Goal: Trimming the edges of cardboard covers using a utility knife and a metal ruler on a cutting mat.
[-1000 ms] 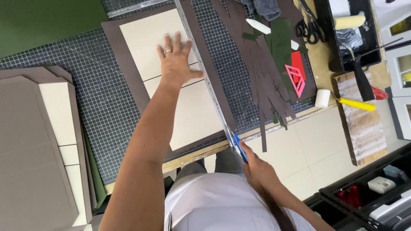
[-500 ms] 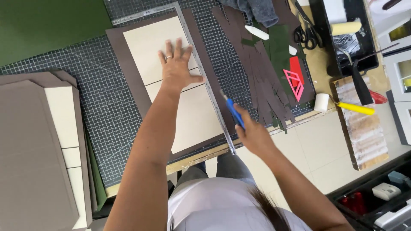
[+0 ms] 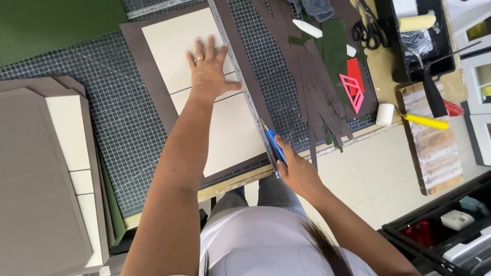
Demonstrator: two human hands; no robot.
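My left hand point(image 3: 210, 70) lies flat, fingers spread, on cream boards point(image 3: 225, 128) glued to a dark brown sheet point(image 3: 148, 76), pressing beside a long metal ruler point(image 3: 240, 76). My right hand point(image 3: 296, 171) grips a blue utility knife point(image 3: 275, 144), its blade against the ruler's right edge near the table's front edge. A narrow brown strip point(image 3: 244, 56) of the sheet lies to the right of the ruler. All of this rests on a gridded cutting mat point(image 3: 112, 133).
Several cut brown strips point(image 3: 312, 87), green paper, a red triangular piece point(image 3: 353, 87) and scissors point(image 3: 365, 30) lie right. A small paint roller point(image 3: 409, 118) and a black tray point(image 3: 424, 46) are further right. Stacked covered boards point(image 3: 41, 174) sit left. A black toolbox point(image 3: 450, 225) stands on the floor.
My right hand went up along the ruler with the knife, then came back down toward the front edge. My left hand stayed pressed on the boards.
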